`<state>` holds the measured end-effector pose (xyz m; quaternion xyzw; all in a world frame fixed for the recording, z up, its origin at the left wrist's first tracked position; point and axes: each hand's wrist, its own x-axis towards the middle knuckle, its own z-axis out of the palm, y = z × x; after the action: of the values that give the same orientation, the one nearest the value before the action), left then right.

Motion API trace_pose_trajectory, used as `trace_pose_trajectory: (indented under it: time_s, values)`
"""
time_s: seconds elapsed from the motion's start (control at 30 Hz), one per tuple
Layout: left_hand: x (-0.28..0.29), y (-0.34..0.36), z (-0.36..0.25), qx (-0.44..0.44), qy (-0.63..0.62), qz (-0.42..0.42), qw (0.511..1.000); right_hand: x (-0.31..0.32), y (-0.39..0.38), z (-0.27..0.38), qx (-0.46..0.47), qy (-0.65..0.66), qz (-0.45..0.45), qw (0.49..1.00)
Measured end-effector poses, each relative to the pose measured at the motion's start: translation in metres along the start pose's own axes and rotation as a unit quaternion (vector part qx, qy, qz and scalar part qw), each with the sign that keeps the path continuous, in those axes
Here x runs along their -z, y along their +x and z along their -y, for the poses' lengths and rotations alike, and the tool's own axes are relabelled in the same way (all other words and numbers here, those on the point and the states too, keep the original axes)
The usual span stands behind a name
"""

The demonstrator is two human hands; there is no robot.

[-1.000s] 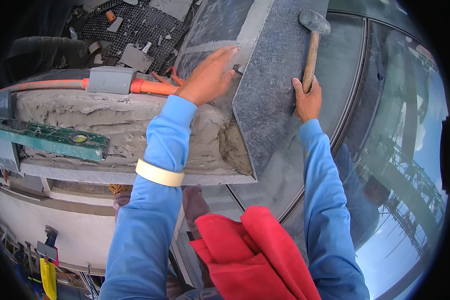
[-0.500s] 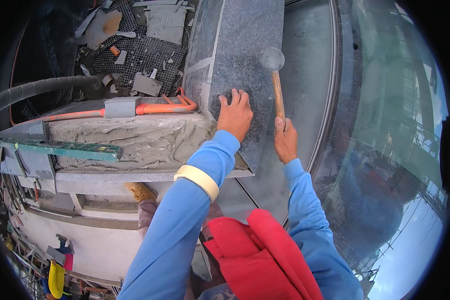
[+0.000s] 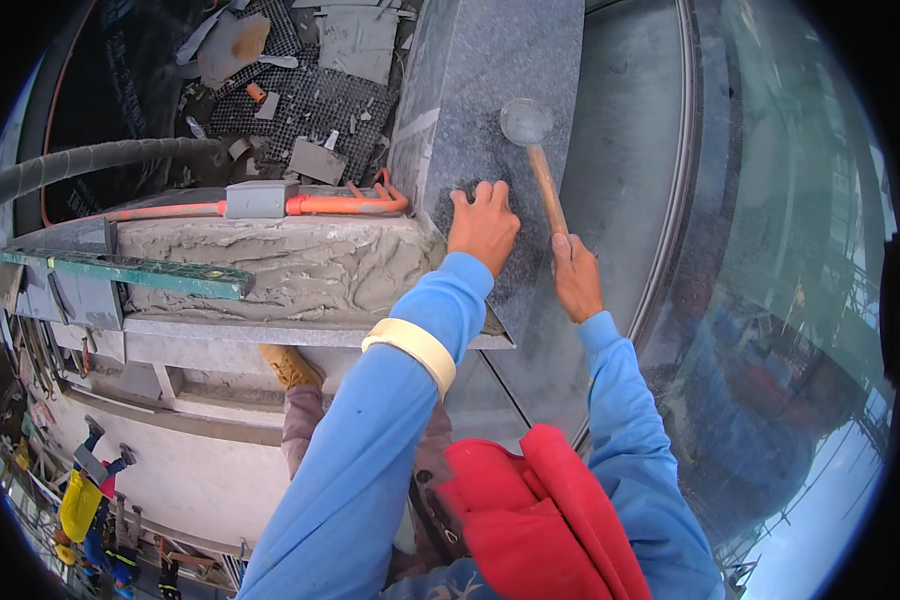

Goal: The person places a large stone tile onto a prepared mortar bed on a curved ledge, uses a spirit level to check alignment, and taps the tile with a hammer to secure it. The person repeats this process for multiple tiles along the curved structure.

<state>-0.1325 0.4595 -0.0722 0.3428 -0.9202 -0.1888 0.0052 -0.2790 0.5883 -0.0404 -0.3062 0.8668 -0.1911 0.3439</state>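
A speckled dark grey stone slab [image 3: 490, 60] lies lengthwise ahead of me. My left hand [image 3: 484, 226] rests on its near part with bent fingers, thumb apart, holding nothing. To the right, my right hand [image 3: 576, 276] grips the wooden handle of a mallet [image 3: 547, 190]. The mallet's round pale head [image 3: 526, 122] is over the slab, beyond my left hand; whether it touches the surface I cannot tell. A cream tape roll [image 3: 410, 348] sits around my left sleeve like a bracelet.
Wet mortar [image 3: 280, 265] covers the ledge at left, with a green spirit level [image 3: 135, 272] across its end. Orange conduit [image 3: 345, 204] and a grey junction box [image 3: 260, 199] run behind it. Reflective glass [image 3: 770, 220] stands at right. Several people [image 3: 82, 500] are far below left.
The mallet head has swung left, from the slab's right edge to over the slab. My left fingers have curled in more. The whole view has shifted slightly.
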Motion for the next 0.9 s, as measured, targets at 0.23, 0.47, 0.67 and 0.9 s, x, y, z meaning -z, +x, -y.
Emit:
trace_pose_trajectory:
  time_s: [0.23,0.47,0.67,0.9]
  values:
    - [-0.011,-0.003,-0.005,-0.003,0.023,0.033,0.999,0.002,-0.004,-0.018,0.024,-0.054,0.001,0.998]
    - [-0.019,-0.003,-0.006,-0.007,-0.003,0.042,0.999,-0.005,0.0,-0.017,0.072,0.13,0.031,0.988]
    - [-0.026,0.004,-0.011,-0.01,0.006,0.08,0.997,-0.011,0.016,-0.037,0.059,0.005,0.011,0.998]
    - [-0.03,0.003,-0.014,0.006,0.004,0.068,0.998,0.002,0.013,-0.043,0.078,0.022,0.019,0.997]
